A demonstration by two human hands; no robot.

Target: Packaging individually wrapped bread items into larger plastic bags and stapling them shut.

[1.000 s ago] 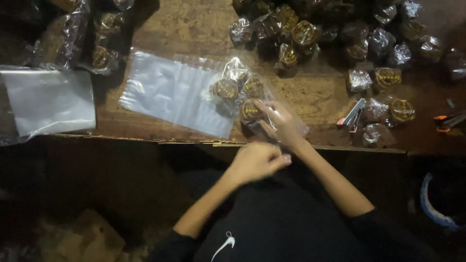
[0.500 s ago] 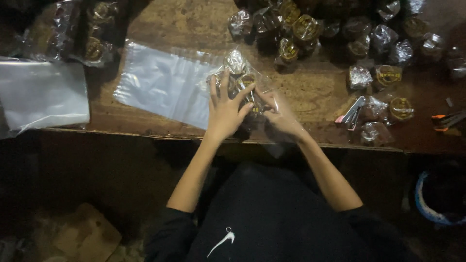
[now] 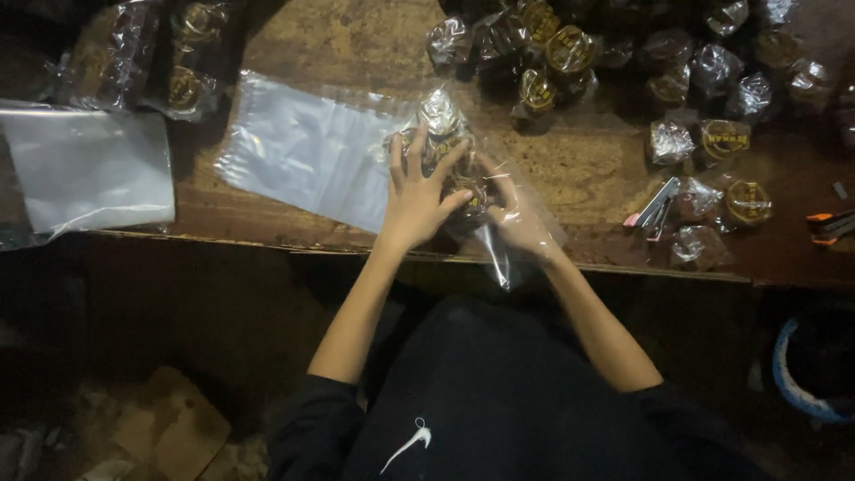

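A clear plastic bag (image 3: 499,233) lies near the front edge of the wooden table (image 3: 321,36), with several small wrapped round cakes (image 3: 443,125) inside it. My left hand (image 3: 417,191) rests flat on top of the bag, fingers spread over the cakes. My right hand (image 3: 524,214) is inside the bag's mouth, under the film, and holds a wrapped cake against the others.
A stack of flat clear bags (image 3: 303,147) lies left of my hands, another clear bag (image 3: 89,169) at the far left. Many wrapped cakes (image 3: 570,49) pile at the back and right. A stapler (image 3: 655,209) lies right of the bag; an orange tool (image 3: 833,223) sits at the far right.
My left hand rose from near my lap onto the bag and now presses the cakes. My right hand stayed in the bag's mouth.
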